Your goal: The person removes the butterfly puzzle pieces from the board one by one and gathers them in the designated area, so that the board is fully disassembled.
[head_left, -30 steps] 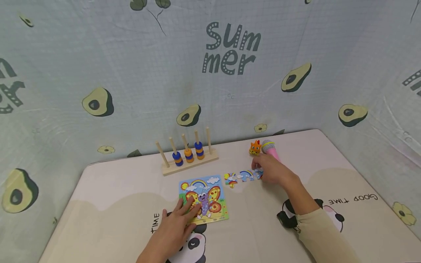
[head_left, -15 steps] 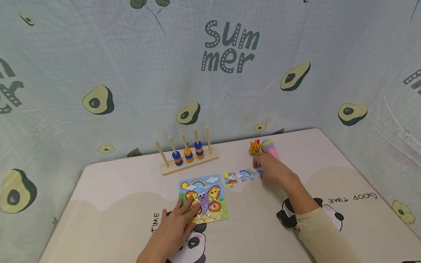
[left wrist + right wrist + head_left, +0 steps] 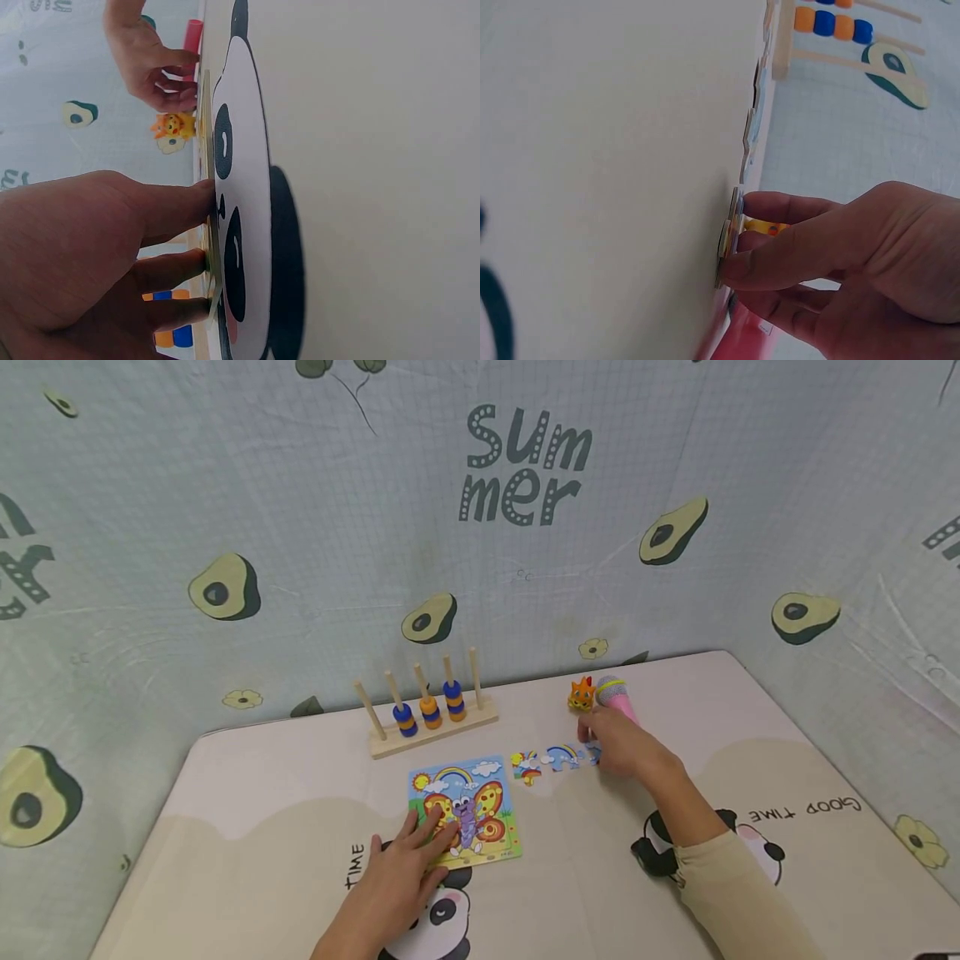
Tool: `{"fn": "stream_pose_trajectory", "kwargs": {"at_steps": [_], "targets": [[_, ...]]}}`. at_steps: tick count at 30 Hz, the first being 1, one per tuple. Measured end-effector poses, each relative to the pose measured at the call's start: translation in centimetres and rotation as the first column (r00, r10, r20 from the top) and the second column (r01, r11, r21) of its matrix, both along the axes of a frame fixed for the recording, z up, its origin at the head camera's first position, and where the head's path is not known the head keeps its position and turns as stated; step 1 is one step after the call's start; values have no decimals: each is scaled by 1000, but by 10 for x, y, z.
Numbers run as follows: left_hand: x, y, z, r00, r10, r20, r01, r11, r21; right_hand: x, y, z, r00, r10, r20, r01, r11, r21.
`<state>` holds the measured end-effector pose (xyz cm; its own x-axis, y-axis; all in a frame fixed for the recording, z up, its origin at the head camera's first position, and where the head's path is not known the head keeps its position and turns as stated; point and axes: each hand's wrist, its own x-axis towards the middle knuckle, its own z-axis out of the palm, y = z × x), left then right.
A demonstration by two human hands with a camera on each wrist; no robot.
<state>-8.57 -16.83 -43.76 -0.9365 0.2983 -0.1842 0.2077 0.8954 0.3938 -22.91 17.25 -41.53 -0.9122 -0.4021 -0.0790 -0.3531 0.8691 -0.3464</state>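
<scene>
My left hand (image 3: 397, 881) rests with spread fingers on the lower left of a square butterfly puzzle (image 3: 480, 770). In the left wrist view, the thumb and fingertips (image 3: 196, 261) sit along the puzzle's near edge. To its right lie a puzzle piece with a sun (image 3: 526, 766) and a rainbow puzzle piece (image 3: 561, 759), in a row. At the right end of that row, my right hand (image 3: 630, 752) pinches another puzzle piece (image 3: 726, 244) between thumb and fingers, partly covering it. The piece is low at the tabletop.
Behind the puzzle stands a wooden peg rack (image 3: 420, 743) with blue and orange rings on three pegs. An orange toy figure (image 3: 581, 695) and a pink toy microphone (image 3: 619, 702) lie just beyond the right hand. A patterned cloth wall (image 3: 322, 652) rises behind the table.
My right hand has shifted very slightly to the right, and the puzzle piece under it shows a little differently. The left hand stays on the puzzle.
</scene>
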Motion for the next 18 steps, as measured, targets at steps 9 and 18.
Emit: {"fn": "stream_pose_trajectory", "kwargs": {"at_steps": [9, 18], "targets": [[2, -1, 4, 1000, 0, 4, 0, 1000, -6, 1, -3, 6, 999, 22, -28, -22, 1000, 7], [3, 0, 8, 999, -25, -32, 25, 1000, -6, 6, -13, 15, 999, 33, -25, -34, 999, -33]]}}
